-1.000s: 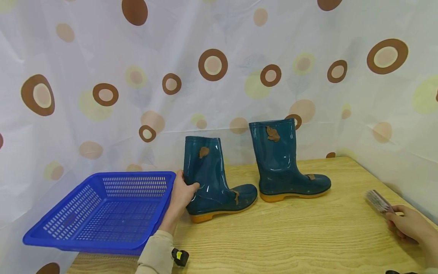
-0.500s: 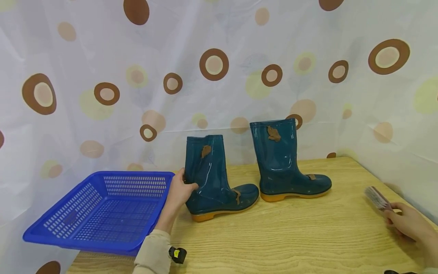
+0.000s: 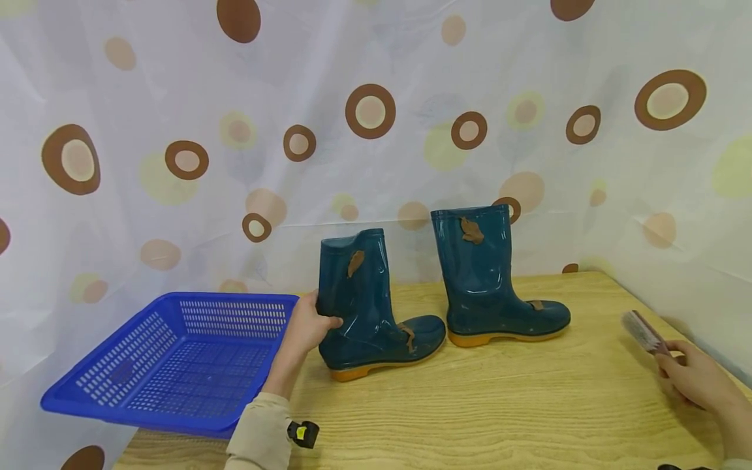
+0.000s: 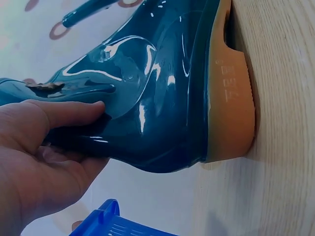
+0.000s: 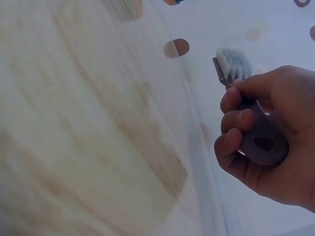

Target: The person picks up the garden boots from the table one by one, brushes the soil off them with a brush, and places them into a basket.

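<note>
My left hand (image 3: pixel 307 328) grips the shaft of the nearer teal rubber boot (image 3: pixel 355 307) just above its heel. In the left wrist view the thumb presses into the shaft, and the orange heel (image 4: pixel 229 98) stands against the wooden surface. Brown mud-like patches mark this boot's shaft and instep. Beside it on the right stands the second rubber boot (image 3: pixel 478 274), upright, with similar brown patches. At the far right my right hand (image 3: pixel 696 378) holds a scrub brush (image 3: pixel 644 331), its pale bristles turned up. The right wrist view shows fingers curled round the brush's dark handle (image 5: pixel 263 137).
A blue plastic basket (image 3: pixel 235 418) with slotted sides sits left of the left forearm, close to the nearer boot. The wooden table (image 3: pixel 505 405) lies under everything. A white curtain (image 3: pixel 405 59) with brown and yellow circles hangs behind and along the right side.
The nearer boot's shaft has bent under my left hand, its top opening dipping on the left. The brush in my right hand has risen slightly. The second boot stays put.
</note>
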### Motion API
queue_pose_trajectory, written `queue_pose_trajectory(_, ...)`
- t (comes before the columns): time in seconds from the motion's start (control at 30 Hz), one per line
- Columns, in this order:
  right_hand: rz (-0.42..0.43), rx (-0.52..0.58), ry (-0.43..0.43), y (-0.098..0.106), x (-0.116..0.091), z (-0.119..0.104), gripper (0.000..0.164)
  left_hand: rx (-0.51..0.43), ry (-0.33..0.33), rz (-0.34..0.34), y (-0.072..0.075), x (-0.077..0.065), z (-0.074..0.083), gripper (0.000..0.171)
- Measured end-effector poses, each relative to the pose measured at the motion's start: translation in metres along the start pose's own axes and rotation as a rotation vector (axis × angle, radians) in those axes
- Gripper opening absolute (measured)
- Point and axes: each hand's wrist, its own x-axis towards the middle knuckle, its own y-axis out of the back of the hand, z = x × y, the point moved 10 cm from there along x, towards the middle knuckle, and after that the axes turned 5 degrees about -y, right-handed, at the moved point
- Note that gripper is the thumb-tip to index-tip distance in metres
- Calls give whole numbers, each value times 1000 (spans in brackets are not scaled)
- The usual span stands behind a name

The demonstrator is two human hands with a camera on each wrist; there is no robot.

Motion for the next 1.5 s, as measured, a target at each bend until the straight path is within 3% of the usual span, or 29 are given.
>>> queue_pose_trajectory(0.43, 105, -14, 136, 3, 2, -27, 58, 17, 31, -26, 5, -3, 0, 51)
queue_pose_trajectory(0.77, 160, -4, 175, 2, 1, -44, 57, 46, 23, -21, 7, -3, 0, 46)
queue_pose_trajectory(0.97, 204, 0, 234, 3, 1, -50, 53, 54, 22, -39, 1, -2, -1, 38)
queue_pose_trajectory(1.1, 211, 7, 294, 5, -1, -64, 47, 42, 27, -47, 0, -2, -2, 40)
queue_pose_trajectory(1.3, 304, 2, 366, 19, -7, -92, 37, 45, 12, -37, 3, -1, -1, 42)
queue_pose_trajectory(1.5, 264, 38, 402, 16, -7, -104, 37, 45, 1, -52, 2, -2, 0, 47)
